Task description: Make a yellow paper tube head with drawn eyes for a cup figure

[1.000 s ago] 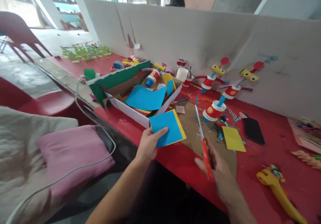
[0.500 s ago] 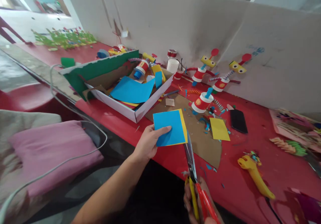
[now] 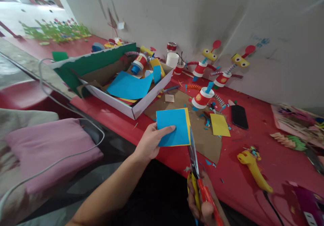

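My left hand (image 3: 152,139) pinches a blue paper square (image 3: 174,118), thumb on top. Behind it lies a yellow sheet (image 3: 188,123), whose edge shows along the right side and bottom. In my right hand (image 3: 199,199) are scissors (image 3: 193,157) with one red and one yellow handle. Their blades point up to the lower right corner of the papers, at the yellow strip. Below the blades is the edge of a brown cardboard sheet (image 3: 212,151) on the red table. A loose yellow paper square (image 3: 220,124) rests on the cardboard's right side.
An open box (image 3: 121,109) of coloured paper stands left of centre. Paper-cup figures (image 3: 203,97) stand near the wall. A black phone (image 3: 239,116) and a yellow glue gun (image 3: 254,168) lie to the right, its cord running off the front. Paper scraps dot the table.
The view has shifted slightly. The scissor handles have come closer together, while the blades stay at the papers' right edge. My left hand keeps the same hold.
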Tool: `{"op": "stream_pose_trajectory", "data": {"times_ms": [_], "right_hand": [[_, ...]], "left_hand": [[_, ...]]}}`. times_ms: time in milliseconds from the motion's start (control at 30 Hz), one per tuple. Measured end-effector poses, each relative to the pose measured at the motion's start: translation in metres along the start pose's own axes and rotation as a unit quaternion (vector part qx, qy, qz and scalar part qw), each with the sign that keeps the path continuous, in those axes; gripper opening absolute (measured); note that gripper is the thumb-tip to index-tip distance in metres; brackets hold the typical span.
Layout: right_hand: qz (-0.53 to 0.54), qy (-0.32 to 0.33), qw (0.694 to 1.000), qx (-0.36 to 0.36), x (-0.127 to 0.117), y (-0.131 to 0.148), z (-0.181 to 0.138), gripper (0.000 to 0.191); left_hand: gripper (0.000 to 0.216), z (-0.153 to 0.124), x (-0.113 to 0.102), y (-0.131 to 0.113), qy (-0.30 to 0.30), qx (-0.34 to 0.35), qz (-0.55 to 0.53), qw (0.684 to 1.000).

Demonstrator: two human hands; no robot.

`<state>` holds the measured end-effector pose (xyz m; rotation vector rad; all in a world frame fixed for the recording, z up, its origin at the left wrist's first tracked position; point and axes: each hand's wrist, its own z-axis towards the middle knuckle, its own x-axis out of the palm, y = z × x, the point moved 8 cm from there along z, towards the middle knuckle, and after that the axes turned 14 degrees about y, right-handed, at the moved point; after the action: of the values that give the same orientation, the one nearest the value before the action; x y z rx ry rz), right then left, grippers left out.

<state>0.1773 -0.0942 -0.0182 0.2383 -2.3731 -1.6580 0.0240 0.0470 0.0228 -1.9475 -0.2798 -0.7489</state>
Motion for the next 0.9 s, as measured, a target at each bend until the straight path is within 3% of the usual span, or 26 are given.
{"op": "stream_pose_trajectory", "data": {"times_ms": [133,533,667,900], "right_hand": [[0.012,0.013,1.000,0.022,0.0051,0.0055,-0.0007,0.065],[0.018,0.002,1.000,0.009,0.0031,0.0084,0.0011,0.073],[0.025,-0.008,1.000,0.011,0.0026,0.0097,-0.0009,0.058],[0.019,-0.018,0.999,0.020,0.0019,0.0100,-0.0036,0.051]], "left_hand": [[0.029,-0.0005,0.0016,0.0002,-0.001,-0.001,-0.002,1.000],[0.032,0.0034,0.0010,0.0020,0.014,0.022,-0.010,1.000],[0.034,0.0029,0.0017,0.0031,0.013,0.019,-0.008,1.000],[0.034,0.0039,0.0034,0.0043,0.023,0.018,0.001,1.000]]}}
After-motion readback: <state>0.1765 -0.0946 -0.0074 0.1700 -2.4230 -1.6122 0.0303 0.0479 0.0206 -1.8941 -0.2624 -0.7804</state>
